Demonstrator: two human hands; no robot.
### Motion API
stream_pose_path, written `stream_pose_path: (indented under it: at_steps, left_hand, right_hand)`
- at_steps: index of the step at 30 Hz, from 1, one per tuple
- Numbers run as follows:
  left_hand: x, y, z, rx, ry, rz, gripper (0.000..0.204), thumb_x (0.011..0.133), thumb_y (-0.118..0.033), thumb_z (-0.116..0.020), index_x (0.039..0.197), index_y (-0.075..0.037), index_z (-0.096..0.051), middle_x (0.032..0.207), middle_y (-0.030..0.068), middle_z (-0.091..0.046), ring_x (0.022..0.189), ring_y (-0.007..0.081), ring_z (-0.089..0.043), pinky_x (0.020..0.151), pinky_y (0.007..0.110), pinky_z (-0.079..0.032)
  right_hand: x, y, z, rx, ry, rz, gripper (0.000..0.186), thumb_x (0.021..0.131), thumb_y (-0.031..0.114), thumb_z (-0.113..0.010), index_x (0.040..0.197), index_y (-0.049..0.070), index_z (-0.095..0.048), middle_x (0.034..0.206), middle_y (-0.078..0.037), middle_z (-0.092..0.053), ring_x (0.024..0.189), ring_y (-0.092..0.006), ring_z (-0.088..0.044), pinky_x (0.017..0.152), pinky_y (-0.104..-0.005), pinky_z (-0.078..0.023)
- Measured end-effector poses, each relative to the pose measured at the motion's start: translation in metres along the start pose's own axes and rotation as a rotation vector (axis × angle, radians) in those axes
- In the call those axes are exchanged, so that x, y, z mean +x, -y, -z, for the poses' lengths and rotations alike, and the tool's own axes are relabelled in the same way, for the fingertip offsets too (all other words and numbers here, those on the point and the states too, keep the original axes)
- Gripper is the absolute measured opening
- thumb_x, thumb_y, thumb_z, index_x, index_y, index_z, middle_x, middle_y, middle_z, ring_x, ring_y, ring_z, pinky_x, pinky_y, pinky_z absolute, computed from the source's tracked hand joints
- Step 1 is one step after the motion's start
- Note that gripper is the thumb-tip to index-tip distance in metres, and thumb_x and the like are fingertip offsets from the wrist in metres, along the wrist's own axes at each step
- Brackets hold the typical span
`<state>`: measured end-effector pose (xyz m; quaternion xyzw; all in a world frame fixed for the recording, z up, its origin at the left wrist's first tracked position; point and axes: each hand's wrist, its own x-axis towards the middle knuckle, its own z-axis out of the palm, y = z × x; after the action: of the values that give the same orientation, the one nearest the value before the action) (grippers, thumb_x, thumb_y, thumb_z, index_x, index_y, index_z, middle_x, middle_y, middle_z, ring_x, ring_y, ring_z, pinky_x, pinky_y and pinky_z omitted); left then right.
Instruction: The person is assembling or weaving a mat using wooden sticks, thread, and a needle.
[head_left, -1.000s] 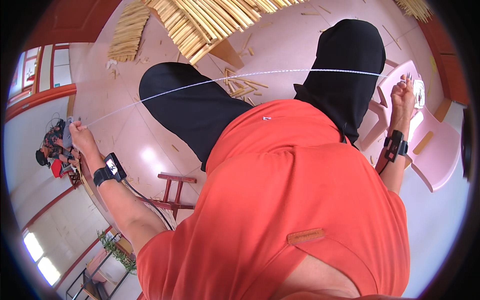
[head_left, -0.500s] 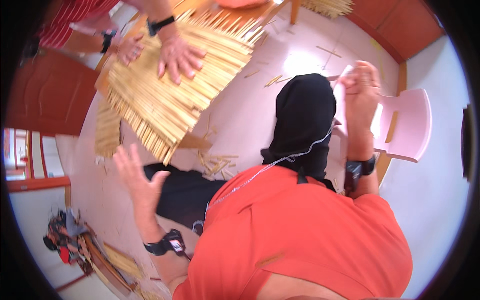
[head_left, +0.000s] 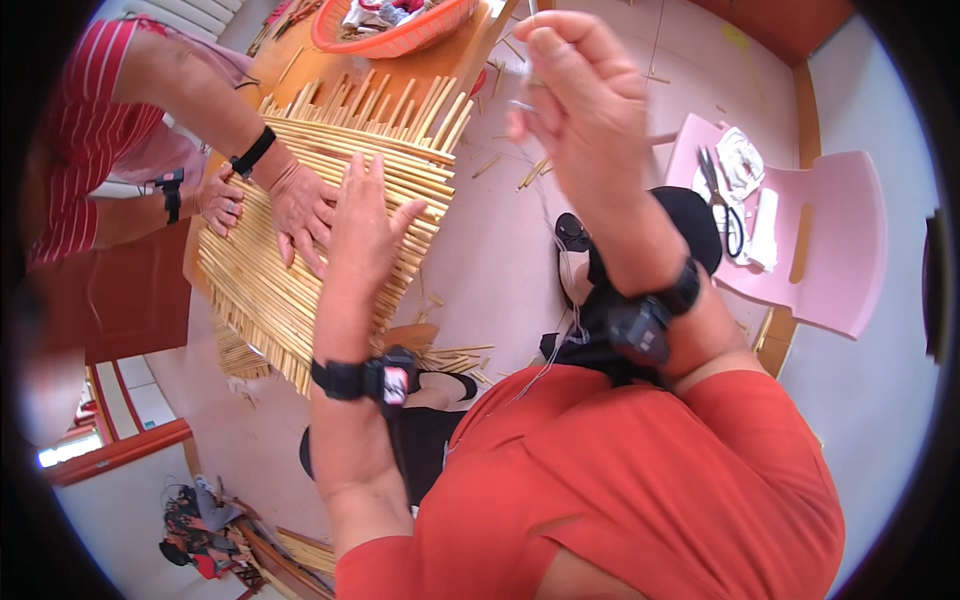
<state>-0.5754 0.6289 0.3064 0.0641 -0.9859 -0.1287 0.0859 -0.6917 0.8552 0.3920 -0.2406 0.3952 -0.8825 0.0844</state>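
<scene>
A mat of pale straw-coloured sticks (head_left: 290, 290), laid side by side, covers part of the wooden table. My left hand (head_left: 365, 225) lies flat over it, fingers stretched out and thumb apart. Raised beyond my knees, my right hand (head_left: 590, 105) is closed in a pinch. A pale thread (head_left: 550, 215) hangs below it toward my lap; a thin light tip shows above the fingers, too small to name surely. Beside my left hand, a co-worker's hand (head_left: 300, 210) presses on the sticks, and their other hand (head_left: 218, 200) rests at the mat's far left edge.
An orange basket (head_left: 400, 38) with mixed items stands on the table (head_left: 300, 60). On my right, a pink chair (head_left: 845, 235) holds black-handled scissors (head_left: 718, 195) and white paper-like pieces (head_left: 765, 230). Loose sticks (head_left: 455, 355) litter the floor. Bundled things (head_left: 200, 530) lie lower left.
My left hand has moved forward onto the mat. My right hand has swung left and forward from beside the chair, uncovering the scissors. The view has shifted, showing more of the basket.
</scene>
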Motion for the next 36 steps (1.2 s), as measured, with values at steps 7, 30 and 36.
stream_pose_path:
  at_steps: [7, 30, 36]
  left_hand:
    - [-0.023, -0.082, -0.008, 0.084, -0.061, -0.083, 0.079, 0.085, -0.035, -0.069, 0.145, 0.001, -0.032, 0.149, 0.0282, -0.03, 0.139, 0.0445, -0.028, 0.112, 0.052, -0.026]
    - [0.009, -0.065, -0.049, 0.36, -0.025, 0.111, 0.08, 0.07, 0.009, -0.064, 0.144, 0.001, -0.035, 0.146, 0.0254, -0.037, 0.137, 0.0414, -0.035, 0.11, 0.049, -0.031]
    - [0.011, -0.068, -0.028, 0.229, 0.052, 0.115, 0.081, 0.076, -0.006, -0.07, 0.146, 0.001, -0.03, 0.149, 0.0247, -0.034, 0.139, 0.041, -0.032, 0.111, 0.052, -0.028]
  right_hand:
    - [-0.036, -0.176, 0.053, 0.361, -0.781, -0.707, 0.016, 0.102, 0.023, -0.042, 0.102, 0.007, -0.046, 0.079, -0.004, -0.054, 0.062, -0.0126, -0.057, 0.061, -0.0317, -0.051]
    - [-0.026, -0.175, 0.047, 0.256, -0.309, -0.72, 0.018, 0.1, 0.021, -0.043, 0.093, 0.006, -0.05, 0.086, -0.005, -0.059, 0.071, -0.0118, -0.061, 0.065, -0.0272, -0.054]
    - [-0.022, -0.164, 0.05, 0.3, -0.282, -0.786, 0.014, 0.1, 0.021, -0.047, 0.091, 0.01, -0.051, 0.086, 0.0, -0.055, 0.072, -0.0107, -0.06, 0.063, -0.0245, -0.053]
